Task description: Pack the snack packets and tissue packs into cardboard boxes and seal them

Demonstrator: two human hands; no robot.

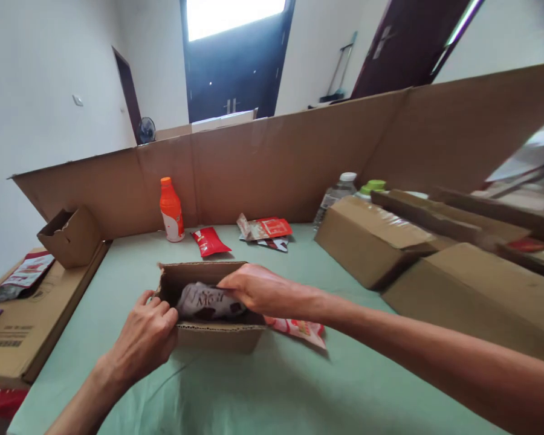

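Box: small box (217,337) of brown card, open at the top, sits on the green worktop (254,393) straight in front of me.
Left hand: my left hand (147,332) is at the box's near left corner. Its fingers (163,314) are curled tight on the wall there, bracing it.
Right hand: my right hand (258,289) reaches in over the box from the right. Its fingers (231,283) are clasped on the upper edge of the snack packet (206,303), with the thumb hidden underneath.
Packet: the snack packet, pale with dark print, is inside the small box. It leans against the near wall rather than lying flat, as far as I can tell.
Done so far: by my reckoning, one packet is in, though I have not let go of it. I see nothing else inside, but my hand covers the right part of the box.
Left outside: a pink packet (299,329) lies just beside the box's right wall, under my wrist. A red packet (210,241) and a loose heap of packets (265,229) lie farther back near the orange bottle (171,209), well apart from the box.
Around: a cardboard screen (276,163) stands along the back edge. Large cartons (372,238) are to my right and a flat carton (27,326) to my left.
Stage: early, I judge, with more packets out than in.
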